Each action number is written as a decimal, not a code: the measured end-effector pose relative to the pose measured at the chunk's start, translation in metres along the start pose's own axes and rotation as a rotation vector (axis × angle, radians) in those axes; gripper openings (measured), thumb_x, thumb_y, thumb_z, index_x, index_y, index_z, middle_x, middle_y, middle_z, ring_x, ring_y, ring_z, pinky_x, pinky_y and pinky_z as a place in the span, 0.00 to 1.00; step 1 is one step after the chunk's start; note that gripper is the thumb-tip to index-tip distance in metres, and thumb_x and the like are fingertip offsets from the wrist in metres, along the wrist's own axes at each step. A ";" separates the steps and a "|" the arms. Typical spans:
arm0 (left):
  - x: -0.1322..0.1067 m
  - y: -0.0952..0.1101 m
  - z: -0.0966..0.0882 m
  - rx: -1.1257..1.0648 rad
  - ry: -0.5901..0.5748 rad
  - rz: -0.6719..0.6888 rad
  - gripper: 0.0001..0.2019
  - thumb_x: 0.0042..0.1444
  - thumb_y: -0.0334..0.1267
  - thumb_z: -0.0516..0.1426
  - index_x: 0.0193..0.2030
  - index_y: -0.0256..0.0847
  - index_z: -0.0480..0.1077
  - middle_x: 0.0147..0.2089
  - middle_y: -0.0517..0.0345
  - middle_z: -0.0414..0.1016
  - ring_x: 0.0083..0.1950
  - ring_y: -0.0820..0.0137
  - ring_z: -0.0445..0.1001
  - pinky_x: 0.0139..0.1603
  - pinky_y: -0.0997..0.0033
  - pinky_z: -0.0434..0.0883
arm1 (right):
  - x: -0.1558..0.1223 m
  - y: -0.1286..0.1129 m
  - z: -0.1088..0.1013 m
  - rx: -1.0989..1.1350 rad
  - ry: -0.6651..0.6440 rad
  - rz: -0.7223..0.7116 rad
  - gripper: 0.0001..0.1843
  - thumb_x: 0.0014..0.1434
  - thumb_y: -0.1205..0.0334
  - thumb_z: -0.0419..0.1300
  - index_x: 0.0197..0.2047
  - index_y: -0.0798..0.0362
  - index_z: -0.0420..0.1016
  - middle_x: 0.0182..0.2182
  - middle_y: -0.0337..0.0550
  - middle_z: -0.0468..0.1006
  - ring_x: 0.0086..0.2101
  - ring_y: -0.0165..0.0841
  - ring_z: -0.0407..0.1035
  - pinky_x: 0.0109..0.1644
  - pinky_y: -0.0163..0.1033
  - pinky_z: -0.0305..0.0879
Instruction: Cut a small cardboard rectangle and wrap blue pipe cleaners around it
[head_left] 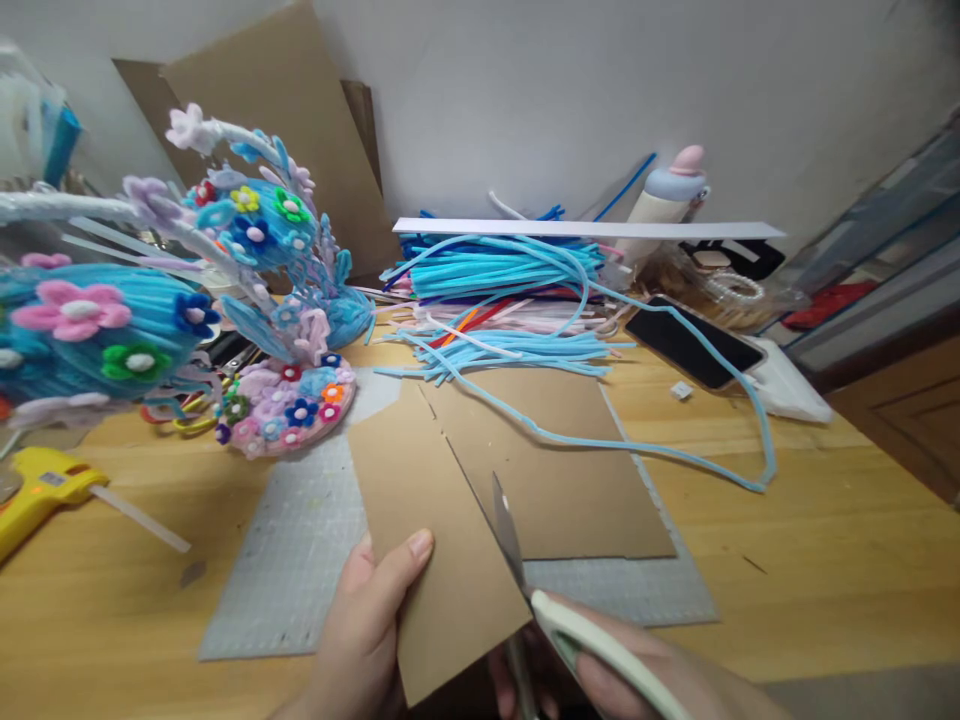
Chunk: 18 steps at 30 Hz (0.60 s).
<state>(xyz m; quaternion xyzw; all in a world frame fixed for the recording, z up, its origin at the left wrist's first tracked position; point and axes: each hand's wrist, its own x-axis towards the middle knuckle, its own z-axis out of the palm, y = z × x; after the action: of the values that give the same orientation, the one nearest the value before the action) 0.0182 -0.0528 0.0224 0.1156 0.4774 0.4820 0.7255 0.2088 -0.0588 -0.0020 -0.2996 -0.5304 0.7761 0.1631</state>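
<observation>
My left hand grips the near left part of a brown cardboard sheet, thumb on top. My right hand holds white-handled scissors whose blades are spread over the sheet, along a cut line that runs toward the far edge. The piece to the right of the cut lies flat on a grey cutting mat. The lower blade is hidden beneath the cardboard.
A pile of blue, pink and white pipe cleaners lies behind the mat, one long blue strand looping across it. Pipe-cleaner flower ornaments stand at left, a yellow glue gun near them. A phone rests at right.
</observation>
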 end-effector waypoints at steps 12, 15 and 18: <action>0.001 0.003 0.003 0.124 0.214 0.080 0.23 0.37 0.41 0.66 0.41 0.35 0.68 0.31 0.49 0.79 0.32 0.57 0.78 0.25 0.69 0.73 | 0.008 0.009 0.008 0.264 0.135 0.100 0.28 0.51 0.34 0.55 0.37 0.52 0.58 0.24 0.35 0.66 0.23 0.22 0.57 0.26 0.31 0.51; 0.001 0.004 0.004 0.135 0.242 0.083 0.22 0.37 0.41 0.66 0.40 0.36 0.68 0.31 0.49 0.79 0.33 0.56 0.78 0.27 0.68 0.73 | 0.009 0.005 0.008 0.225 0.154 0.105 0.29 0.49 0.34 0.56 0.35 0.52 0.57 0.23 0.35 0.66 0.22 0.23 0.58 0.25 0.31 0.51; 0.001 0.004 0.006 0.130 0.238 0.053 0.22 0.37 0.40 0.66 0.40 0.36 0.69 0.30 0.50 0.79 0.33 0.57 0.78 0.29 0.67 0.74 | 0.010 0.001 0.012 0.142 0.212 0.118 0.29 0.50 0.32 0.53 0.33 0.52 0.55 0.22 0.35 0.65 0.22 0.23 0.58 0.24 0.30 0.52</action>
<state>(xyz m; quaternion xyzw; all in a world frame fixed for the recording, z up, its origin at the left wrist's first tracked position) 0.0203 -0.0478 0.0271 0.1166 0.5871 0.4793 0.6418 0.1934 -0.0618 -0.0030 -0.3982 -0.4352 0.7841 0.1931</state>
